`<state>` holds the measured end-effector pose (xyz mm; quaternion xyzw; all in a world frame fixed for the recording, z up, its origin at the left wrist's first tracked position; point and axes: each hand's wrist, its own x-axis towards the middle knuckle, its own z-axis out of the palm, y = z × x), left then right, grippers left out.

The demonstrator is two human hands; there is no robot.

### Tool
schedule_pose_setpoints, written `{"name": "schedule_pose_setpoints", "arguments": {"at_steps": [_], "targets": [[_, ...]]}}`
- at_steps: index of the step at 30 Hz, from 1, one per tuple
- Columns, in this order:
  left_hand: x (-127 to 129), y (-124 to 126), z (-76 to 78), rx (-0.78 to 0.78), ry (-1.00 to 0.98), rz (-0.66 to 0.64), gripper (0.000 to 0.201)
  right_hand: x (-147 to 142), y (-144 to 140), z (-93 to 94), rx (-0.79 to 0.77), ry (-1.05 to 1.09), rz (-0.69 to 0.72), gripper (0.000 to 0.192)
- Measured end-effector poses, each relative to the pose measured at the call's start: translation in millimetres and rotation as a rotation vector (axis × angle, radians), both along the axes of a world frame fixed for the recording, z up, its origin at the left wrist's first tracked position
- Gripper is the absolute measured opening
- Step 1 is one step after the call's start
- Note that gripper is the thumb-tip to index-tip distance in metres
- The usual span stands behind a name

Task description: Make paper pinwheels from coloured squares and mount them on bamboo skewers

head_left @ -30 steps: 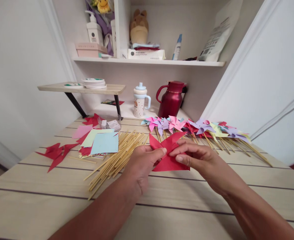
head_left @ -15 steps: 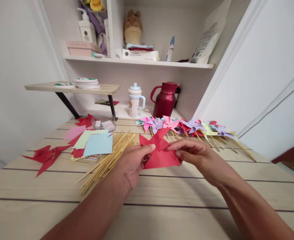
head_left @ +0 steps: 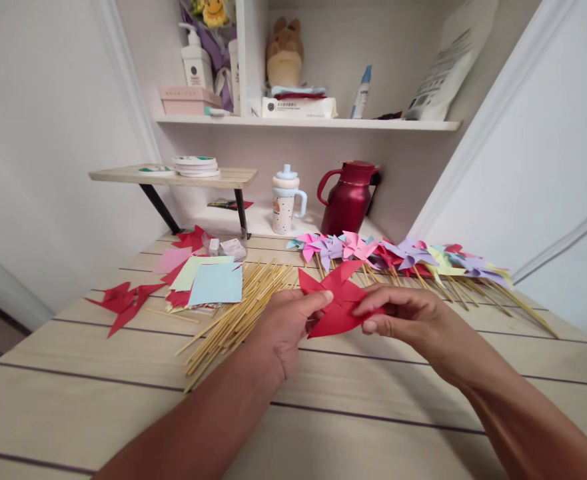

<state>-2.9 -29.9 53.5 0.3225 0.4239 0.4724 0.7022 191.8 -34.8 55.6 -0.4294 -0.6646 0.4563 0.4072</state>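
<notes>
A red paper pinwheel (head_left: 342, 310) is held up over the table between both hands. My left hand (head_left: 293, 320) pinches it at the left, thumb on top near the centre and fingers beneath. From the right, my right hand (head_left: 398, 313) grips a corner of the same pinwheel between thumb and fingers. Its blades are partly folded in toward the middle. A bundle of thin wooden sticks (head_left: 238, 313) lies beside and partly behind my left forearm. Further left, a stack of coloured paper squares (head_left: 216, 284) rests on the table, with red cut paper (head_left: 126, 303) next to it.
Finished pinwheels on sticks (head_left: 360, 248) lie in a row at the back right. Behind stand a dotted cup (head_left: 283, 210) and a red thermos jug (head_left: 349, 200). A small raised shelf (head_left: 246, 177) bears round coasters (head_left: 196, 167). Clear plastic packets (head_left: 230, 249) sit near its leg.
My right hand has folded the near right part of the red paper inward, toward the centre. The view has turned left, so everything appears shifted rightward.
</notes>
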Motion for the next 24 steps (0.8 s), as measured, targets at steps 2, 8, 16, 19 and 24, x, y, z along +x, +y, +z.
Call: {"name": "schedule_pose_setpoints", "arguments": {"at_steps": [2,8,16,19,24], "targets": [[0.4,-0.5,-1.6,0.029,0.007,-0.014,0.014,-1.0,0.8,-1.4,-0.012,0.012,-0.011,0.015],[3.1,-1.6,-8.2,0.122,0.011,-0.026,0.022,-0.3,1.7,-4.6,-0.005,-0.044,-0.038,0.027],[4.1,-1.2,-5.0,0.106,0.053,-0.001,0.018,-4.1,0.2,-3.9,-0.021,-0.048,-0.074,0.022],[3.5,-1.9,-2.1,0.059,0.055,-0.006,0.015,-4.1,0.2,-5.8,-0.032,-0.041,-0.05,0.022],[0.1,-1.5,0.7,0.013,-0.021,-0.005,0.016,-4.4,-0.1,-5.5,0.047,0.006,-0.027,0.016]]}}
